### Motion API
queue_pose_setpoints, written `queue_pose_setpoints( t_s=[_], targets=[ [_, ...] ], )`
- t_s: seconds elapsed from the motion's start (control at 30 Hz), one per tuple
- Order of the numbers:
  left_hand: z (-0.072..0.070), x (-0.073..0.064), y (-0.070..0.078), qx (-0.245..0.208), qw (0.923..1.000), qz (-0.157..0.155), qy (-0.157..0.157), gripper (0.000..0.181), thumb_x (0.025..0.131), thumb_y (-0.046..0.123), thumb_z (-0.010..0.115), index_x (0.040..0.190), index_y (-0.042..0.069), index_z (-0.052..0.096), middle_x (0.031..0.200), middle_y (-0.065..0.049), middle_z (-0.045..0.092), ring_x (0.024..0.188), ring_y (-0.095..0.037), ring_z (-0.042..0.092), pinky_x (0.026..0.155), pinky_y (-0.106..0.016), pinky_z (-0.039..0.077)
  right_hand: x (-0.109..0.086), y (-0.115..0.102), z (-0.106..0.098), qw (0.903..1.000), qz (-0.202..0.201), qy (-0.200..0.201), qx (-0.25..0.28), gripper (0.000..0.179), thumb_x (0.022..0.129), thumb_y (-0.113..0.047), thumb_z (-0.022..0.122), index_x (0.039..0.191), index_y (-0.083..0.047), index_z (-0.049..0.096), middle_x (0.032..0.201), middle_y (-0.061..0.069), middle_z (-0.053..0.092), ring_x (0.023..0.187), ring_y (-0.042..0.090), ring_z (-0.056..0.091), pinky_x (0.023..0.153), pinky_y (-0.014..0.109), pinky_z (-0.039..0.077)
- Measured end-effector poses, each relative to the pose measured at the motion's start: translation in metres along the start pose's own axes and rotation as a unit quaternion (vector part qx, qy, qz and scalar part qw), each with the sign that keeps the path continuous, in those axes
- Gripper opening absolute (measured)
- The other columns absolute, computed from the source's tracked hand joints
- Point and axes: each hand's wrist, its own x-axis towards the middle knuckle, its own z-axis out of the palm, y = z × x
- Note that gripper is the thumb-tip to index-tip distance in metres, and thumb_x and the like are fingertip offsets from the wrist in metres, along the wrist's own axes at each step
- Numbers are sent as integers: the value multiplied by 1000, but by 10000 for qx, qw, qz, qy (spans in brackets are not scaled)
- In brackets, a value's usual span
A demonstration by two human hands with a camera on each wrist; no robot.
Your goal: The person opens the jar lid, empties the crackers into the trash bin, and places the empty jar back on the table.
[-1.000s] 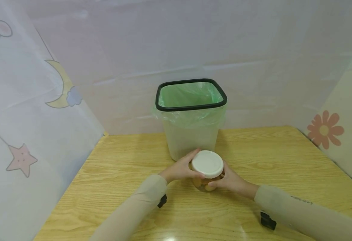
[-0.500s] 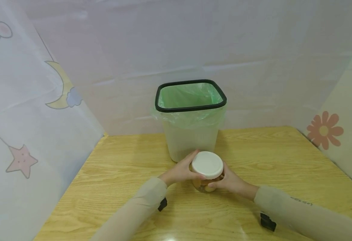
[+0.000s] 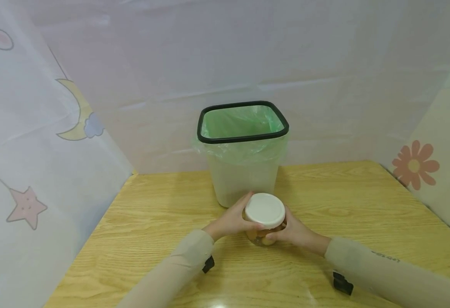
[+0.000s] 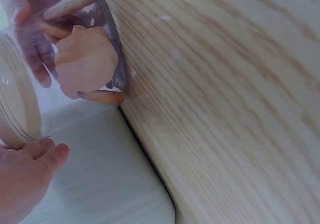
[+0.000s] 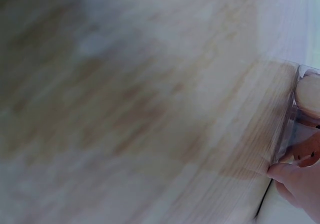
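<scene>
A clear jar (image 3: 262,241) with a white lid (image 3: 265,209) stands on the table in front of the bin. Round tan cookies (image 4: 87,61) show through its wall in the left wrist view. My left hand (image 3: 233,219) grips the lid from the left, its thumb along the near edge. From the right, my right hand (image 3: 297,232) holds the jar's body below the lid, thumb in front. The far fingers of both hands are partly hidden behind the jar in the head view. Only part of the right hand (image 5: 302,184) shows at the right wrist view's edge.
Just behind the jar stands a pale bin (image 3: 244,175) with a black rim and a green plastic liner. The wood-grain table (image 3: 163,205) ends against a printed cloth backdrop (image 3: 163,107) at the back and sides.
</scene>
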Motion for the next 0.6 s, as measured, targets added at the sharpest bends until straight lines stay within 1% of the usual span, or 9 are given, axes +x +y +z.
queue_pose_setpoints(
  t_s=[0.1,0.2,0.3,0.5,0.6],
  targets=[
    [1,-1,1,-102,9999,-102,20,102,83,30,79,156,6,12,160,-13,14,145,-26,17,114,-47,21,0,0,0,10000,-55,-17,-52,108,81,-10,81,150,6,-1,149,32,18,134,50,26,102,52,40],
    [2,-2,2,-192,9997,-176,47,102,83,31,79,156,7,12,160,-13,13,145,-27,18,113,-49,22,0,0,-1,9999,-138,-24,-68,109,80,-11,81,150,6,-1,149,33,18,134,51,25,101,51,41],
    [3,-3,1,-187,9996,-173,101,102,83,31,79,156,6,12,160,-13,14,144,-27,19,113,-49,23,0,1,-1,9999,-156,-35,-63,110,80,-11,81,150,6,-1,149,33,18,134,51,25,100,50,42],
    [6,-4,3,-134,9995,-157,222,103,82,32,79,156,4,12,160,-15,15,144,-28,20,113,-49,23,-1,0,0,10000,-40,-29,-9,108,80,-11,81,150,5,0,150,32,17,135,50,23,103,54,38],
    [7,-5,4,-156,9994,-163,253,104,83,31,79,155,2,11,159,-16,15,144,-29,20,112,-50,24,-1,0,-1,10000,-49,-19,-43,108,80,-11,81,150,5,0,150,32,18,135,50,23,103,54,38]
  ],
)
